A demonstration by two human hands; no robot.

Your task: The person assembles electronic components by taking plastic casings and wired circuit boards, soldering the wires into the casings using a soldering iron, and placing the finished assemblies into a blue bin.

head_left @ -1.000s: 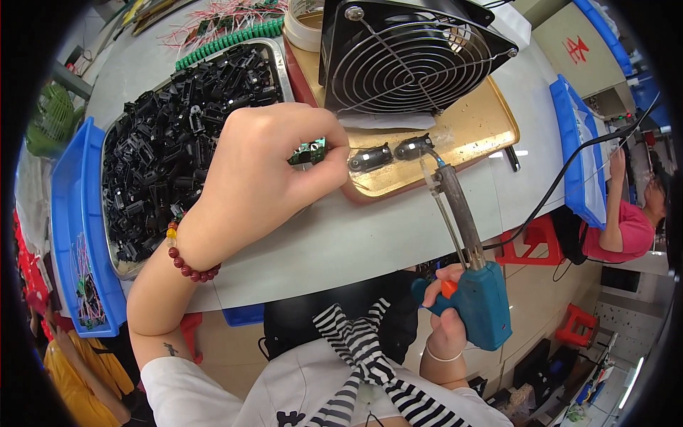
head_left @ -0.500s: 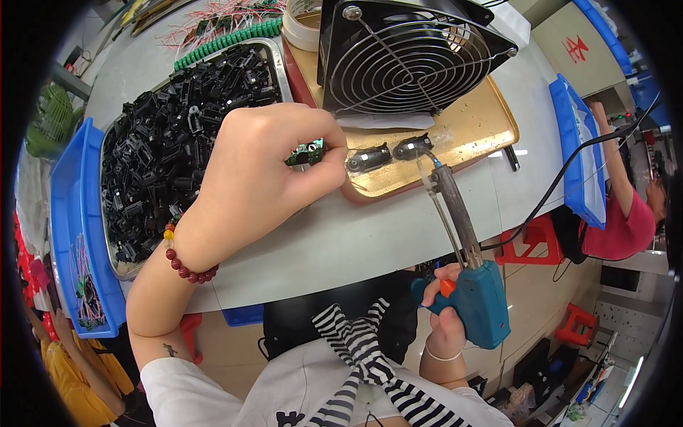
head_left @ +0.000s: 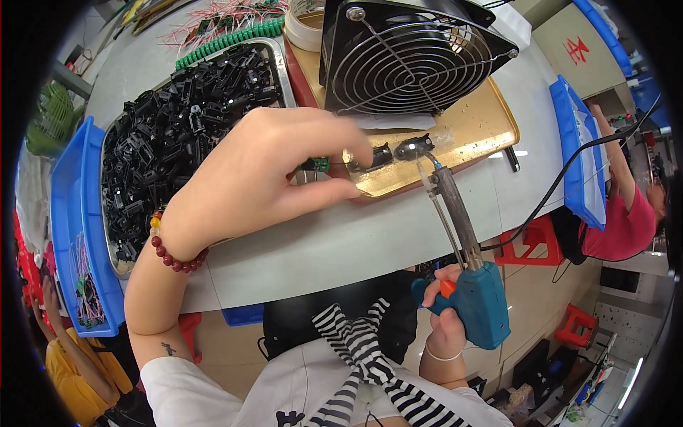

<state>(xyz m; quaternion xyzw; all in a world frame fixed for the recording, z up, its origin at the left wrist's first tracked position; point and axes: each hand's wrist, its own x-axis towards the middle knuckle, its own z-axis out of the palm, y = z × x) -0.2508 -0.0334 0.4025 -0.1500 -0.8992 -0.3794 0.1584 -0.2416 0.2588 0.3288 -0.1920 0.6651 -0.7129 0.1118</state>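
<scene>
My left hand (head_left: pixel 263 171) reaches over the table, its thumb and forefinger apart beside the left black plastic housing (head_left: pixel 380 156) on the gold tray (head_left: pixel 484 128). A small green circuit board (head_left: pixel 319 164) with a silvery part shows in the gap between thumb and forefinger. Whether the hidden fingers touch that board I cannot tell. Low on the right, my right hand (head_left: pixel 445 324) is closed round the teal handle of a soldering gun (head_left: pixel 484 306), a finger at its orange trigger. The gun's tip points up to the second black housing (head_left: pixel 414 146), at or very near it.
A black fan with a wire guard (head_left: pixel 420 78) stands on the tray. To the left, a metal tray (head_left: pixel 283 67) is heaped with black housings, beside a blue bin (head_left: pixel 67 192) holding wired boards. The gun's black cable (head_left: pixel 548 213) runs off right, near another person's arm (head_left: pixel 615 164).
My left thumb and forefinger have parted from a pinch, and the forefinger has moved right toward the left housing. My right hand and the soldering gun have stayed put.
</scene>
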